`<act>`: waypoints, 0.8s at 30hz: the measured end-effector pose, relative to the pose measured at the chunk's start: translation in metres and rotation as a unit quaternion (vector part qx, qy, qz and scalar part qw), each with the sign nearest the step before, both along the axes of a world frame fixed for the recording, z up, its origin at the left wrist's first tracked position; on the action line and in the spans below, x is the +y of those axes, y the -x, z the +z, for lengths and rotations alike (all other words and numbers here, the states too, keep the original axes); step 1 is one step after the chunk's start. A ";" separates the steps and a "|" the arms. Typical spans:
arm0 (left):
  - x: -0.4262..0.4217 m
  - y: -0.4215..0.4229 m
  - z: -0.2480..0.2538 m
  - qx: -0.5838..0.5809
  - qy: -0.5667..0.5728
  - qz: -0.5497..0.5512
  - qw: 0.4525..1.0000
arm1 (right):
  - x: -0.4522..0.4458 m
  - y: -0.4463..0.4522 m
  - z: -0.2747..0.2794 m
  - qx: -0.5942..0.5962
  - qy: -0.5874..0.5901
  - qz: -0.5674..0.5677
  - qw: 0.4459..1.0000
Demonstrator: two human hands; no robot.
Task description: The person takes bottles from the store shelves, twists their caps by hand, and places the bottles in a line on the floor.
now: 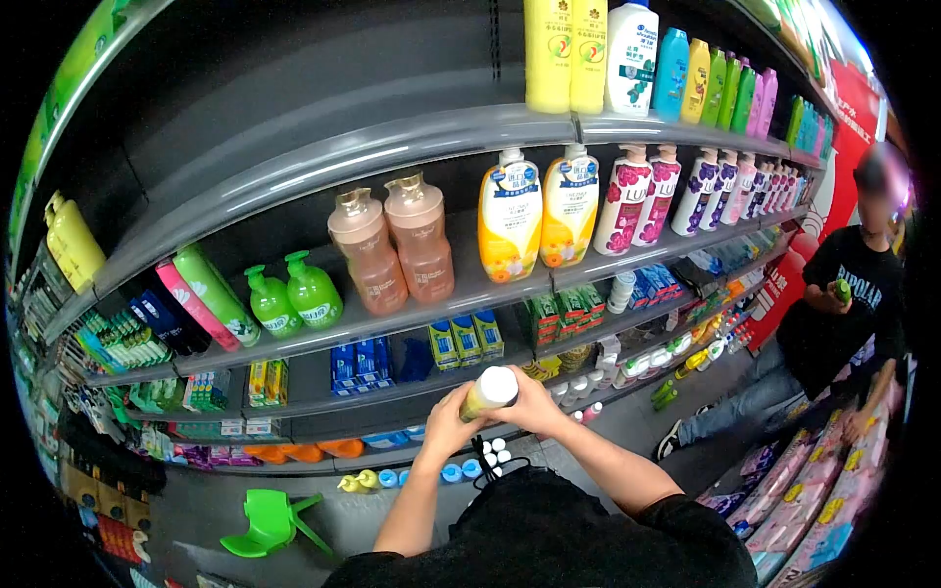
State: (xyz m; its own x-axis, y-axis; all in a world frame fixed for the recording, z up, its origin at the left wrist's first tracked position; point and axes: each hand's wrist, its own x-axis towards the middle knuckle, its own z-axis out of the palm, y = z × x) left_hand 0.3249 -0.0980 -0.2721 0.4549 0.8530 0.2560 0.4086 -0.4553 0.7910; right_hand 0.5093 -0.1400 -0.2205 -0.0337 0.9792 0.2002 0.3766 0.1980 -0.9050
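Note:
A bottle with a wide white cap and a yellowish body [493, 389] is held up in front of my chest, its cap toward the camera. My left hand [446, 423] wraps its left side, and my right hand [534, 404] closes round its right side. Most of the label is covered by fingers or turned away. Just beyond the hands, yellow-and-blue boxes [466, 338] stand on a lower shelf. Above them are pump bottles with white-and-orange bodies [510, 220].
Curved shelf edges [323, 157] run across the view, with brown pump bottles [421, 240] and green pump bottles [314, 289] behind them. A green plastic chair [270, 519] stands on the floor at lower left. Another person [833, 314] at right holds a small green item beside stacked pink packages [833, 480].

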 end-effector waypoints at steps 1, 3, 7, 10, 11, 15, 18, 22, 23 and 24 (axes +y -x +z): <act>0.000 0.003 0.001 0.004 -0.012 0.006 1.000 | 0.001 0.003 -0.001 0.005 -0.011 0.004 1.000; -0.003 0.008 0.008 0.004 0.011 0.004 1.000 | 0.001 0.009 0.005 -0.017 0.013 -0.003 1.000; -0.001 0.017 0.008 0.019 0.064 -0.021 0.998 | 0.004 0.018 -0.010 -0.038 0.070 -0.021 0.997; 0.009 0.023 -0.019 0.032 0.072 -0.032 0.996 | 0.005 0.024 -0.021 -0.015 0.070 -0.026 0.997; 0.012 0.024 -0.028 0.016 0.079 -0.034 0.996 | 0.007 0.025 -0.031 0.008 0.073 -0.018 0.997; 0.016 0.024 -0.050 0.063 0.118 -0.018 0.991 | 0.010 0.027 -0.037 -0.035 0.089 -0.028 0.995; 0.018 0.027 -0.072 0.063 0.071 -0.025 0.995 | 0.011 0.021 -0.050 -0.091 0.138 -0.014 0.986; 0.009 0.025 -0.090 0.079 0.112 -0.019 0.990 | 0.007 0.019 -0.079 -0.104 0.163 -0.010 0.981; 0.007 0.023 -0.095 0.084 0.127 -0.017 0.988 | 0.008 0.018 -0.083 -0.119 0.167 -0.008 0.979; 0.007 0.021 -0.109 0.061 0.134 -0.024 0.989 | 0.008 0.017 -0.085 -0.161 0.175 -0.012 0.971</act>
